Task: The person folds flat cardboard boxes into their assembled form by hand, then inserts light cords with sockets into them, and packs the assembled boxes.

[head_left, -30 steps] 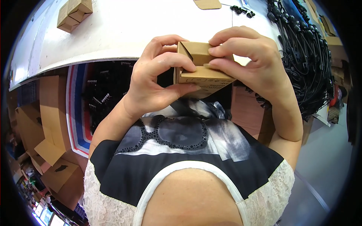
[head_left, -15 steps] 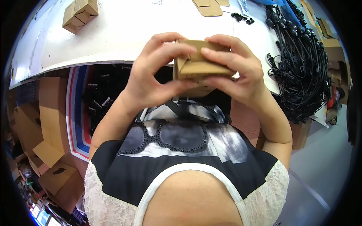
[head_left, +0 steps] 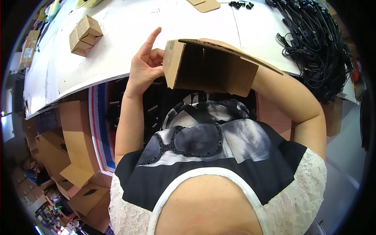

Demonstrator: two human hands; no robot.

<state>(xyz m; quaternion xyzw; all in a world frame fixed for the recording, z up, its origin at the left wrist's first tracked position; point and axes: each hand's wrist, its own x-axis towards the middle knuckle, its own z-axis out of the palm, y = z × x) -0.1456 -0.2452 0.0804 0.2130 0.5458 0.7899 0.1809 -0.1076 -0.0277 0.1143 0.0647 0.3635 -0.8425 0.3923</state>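
A brown cardboard box [head_left: 235,74] is held up over the near edge of the table, its open end turned toward me. Its inside is dark, and a long flap stands out along the top and down to the right. My left hand [head_left: 144,70] grips the box's left side between thumb and curled fingers, with the index finger stretched upward. Behind the flap, my right hand [head_left: 223,42] is mostly hidden and supports the box from its far right side; only a strip of it shows above the flap.
Two closed small boxes [head_left: 85,35] stand at the left on the white table [head_left: 121,39]. Flat cardboard [head_left: 207,5] and small black parts [head_left: 241,5] lie at the back. Black cables [head_left: 317,58] are heaped at the right. Open cartons [head_left: 78,137] stand below left.
The box has been turned so its open end faces me. My left index finger has lifted off it, and my right hand has gone behind it. The view has shifted slightly.
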